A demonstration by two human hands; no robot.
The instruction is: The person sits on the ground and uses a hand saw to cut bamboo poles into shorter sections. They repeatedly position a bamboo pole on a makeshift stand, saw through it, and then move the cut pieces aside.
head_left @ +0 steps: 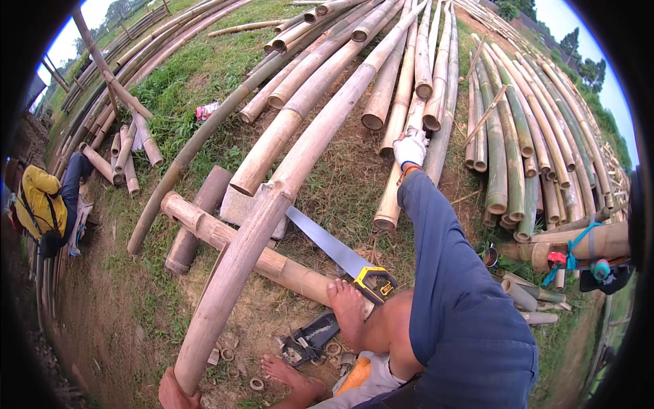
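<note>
My left hand (178, 390), bare, is wrapped round the near end of a long bamboo pole (231, 266) at the lower left. That pole slants away to the upper middle, resting across a thick bamboo piece (289, 269) on the ground. My right hand (411, 146), in a white glove, reaches far forward with its fingers closed on a bamboo pole (393, 194) in the pile; its fingertips are partly hidden. A handsaw (327, 242) with a yellow and black handle leans by the thick piece, beside my bare foot (347, 313).
More bamboo poles (518, 129) lie stacked at the right. A bamboo beam with turquoise ties (586, 245) juts in there. A black sandal (310, 341) and cut bamboo rings (256, 384) lie near my feet. At far left is a person in a yellow top (41, 198).
</note>
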